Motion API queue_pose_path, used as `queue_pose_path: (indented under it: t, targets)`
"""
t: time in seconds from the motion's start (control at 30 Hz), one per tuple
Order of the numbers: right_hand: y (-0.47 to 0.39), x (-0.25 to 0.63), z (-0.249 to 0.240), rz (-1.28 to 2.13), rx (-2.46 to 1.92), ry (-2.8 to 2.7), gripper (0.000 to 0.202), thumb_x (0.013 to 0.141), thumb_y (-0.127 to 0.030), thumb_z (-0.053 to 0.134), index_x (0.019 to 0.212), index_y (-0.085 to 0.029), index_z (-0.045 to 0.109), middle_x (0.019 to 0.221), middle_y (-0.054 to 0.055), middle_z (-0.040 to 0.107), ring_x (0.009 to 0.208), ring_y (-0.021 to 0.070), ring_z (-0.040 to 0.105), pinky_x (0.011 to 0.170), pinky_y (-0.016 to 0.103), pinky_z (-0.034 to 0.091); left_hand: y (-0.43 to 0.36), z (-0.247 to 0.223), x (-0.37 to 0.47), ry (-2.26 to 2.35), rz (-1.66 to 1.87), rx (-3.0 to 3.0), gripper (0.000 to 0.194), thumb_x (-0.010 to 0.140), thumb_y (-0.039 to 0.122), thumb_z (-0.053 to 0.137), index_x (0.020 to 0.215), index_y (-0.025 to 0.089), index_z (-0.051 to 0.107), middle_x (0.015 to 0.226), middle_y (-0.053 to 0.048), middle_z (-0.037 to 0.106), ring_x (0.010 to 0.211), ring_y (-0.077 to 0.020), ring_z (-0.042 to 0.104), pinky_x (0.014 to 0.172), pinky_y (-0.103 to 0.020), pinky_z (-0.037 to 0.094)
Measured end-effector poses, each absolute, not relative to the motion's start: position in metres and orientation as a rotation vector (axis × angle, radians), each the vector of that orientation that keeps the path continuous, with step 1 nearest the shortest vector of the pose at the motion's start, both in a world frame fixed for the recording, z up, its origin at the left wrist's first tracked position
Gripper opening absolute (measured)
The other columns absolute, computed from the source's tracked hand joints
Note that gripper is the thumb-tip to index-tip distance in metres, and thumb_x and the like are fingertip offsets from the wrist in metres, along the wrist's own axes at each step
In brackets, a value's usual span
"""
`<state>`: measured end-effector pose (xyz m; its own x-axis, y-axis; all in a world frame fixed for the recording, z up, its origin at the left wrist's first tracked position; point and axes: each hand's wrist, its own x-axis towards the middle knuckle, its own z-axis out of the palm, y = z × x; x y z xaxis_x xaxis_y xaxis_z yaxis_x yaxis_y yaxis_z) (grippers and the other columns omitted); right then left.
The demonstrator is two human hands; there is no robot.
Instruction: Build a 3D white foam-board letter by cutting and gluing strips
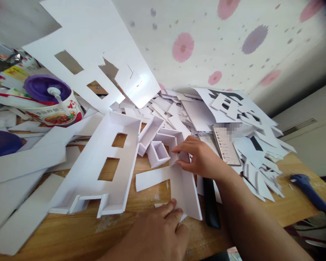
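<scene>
My right hand (199, 156) grips a small upright partition (173, 156) of white foam board between thumb and fingers. That partition stands inside a partly built foam-board model (188, 192) with a floor and a tall side wall. My left hand (163, 228) rests with its fingertips on the near edge of the model's floor, fingers extended. Just left of the partition are a small open white box (158, 154) and a longer open trough (151, 133). A larger walled foam-board piece (97, 145) with two rectangular cut-outs lies further left.
A black-handled tool (211, 206) lies beside my right forearm, near a phone (226, 146). White scraps (171, 108) heap at the back. A blue glue gun (309, 190) is at the right edge. A tub (61, 114) and a large cut sheet (95, 40) stand back left.
</scene>
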<state>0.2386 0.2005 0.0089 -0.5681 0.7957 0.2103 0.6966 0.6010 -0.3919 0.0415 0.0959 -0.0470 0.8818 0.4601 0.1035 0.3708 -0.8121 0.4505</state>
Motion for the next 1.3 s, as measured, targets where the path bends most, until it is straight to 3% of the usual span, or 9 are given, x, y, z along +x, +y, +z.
queue_pose_path:
  t: [0.3,0.77,0.9,1.3]
  targets:
    - [0.199,0.237,0.008,0.349,-1.228,-2.438,0.029,0.07,-0.006,0.065,0.096,-0.018,0.072,0.088,0.003,0.074,0.084,0.0215,0.058,0.077,0.034,0.049,0.096,-0.05,0.039,0.63,0.346,2.671,0.017,0.091,0.019,0.054,0.097,0.013,0.068,0.121,-0.013,0.067,0.12,-0.03,0.059,0.098,-0.038,0.051]
    - [0.199,0.233,0.01,0.349,-1.259,-2.451,0.031,0.069,-0.006,0.066,0.097,-0.014,0.073,0.087,0.004,0.074,0.083,0.0211,0.056,0.076,0.033,0.049,0.093,-0.066,0.042,0.662,0.416,2.698,0.018,0.09,0.019,0.053,0.095,0.015,0.069,0.118,-0.012,0.069,0.118,-0.0305,0.06,0.094,-0.037,0.055]
    - [0.198,0.234,0.007,0.284,-1.231,-2.453,0.029,0.067,-0.005,0.065,0.093,-0.013,0.073,0.083,0.005,0.073,0.08,0.0209,0.057,0.073,0.033,0.049,0.093,-0.071,0.047,0.659,0.414,2.748,0.016,0.089,0.022,0.055,0.087,0.014,0.068,0.111,-0.013,0.072,0.111,-0.0334,0.064,0.087,-0.04,0.058]
    - [0.199,0.234,0.004,0.208,-1.152,-2.432,0.022,0.064,-0.005,0.069,0.085,-0.014,0.07,0.074,0.005,0.069,0.074,0.0199,0.054,0.068,0.031,0.048,0.095,-0.061,0.042,0.607,0.478,2.827,0.01,0.087,0.017,0.057,0.089,0.013,0.066,0.112,-0.012,0.072,0.111,-0.0319,0.065,0.087,-0.037,0.058]
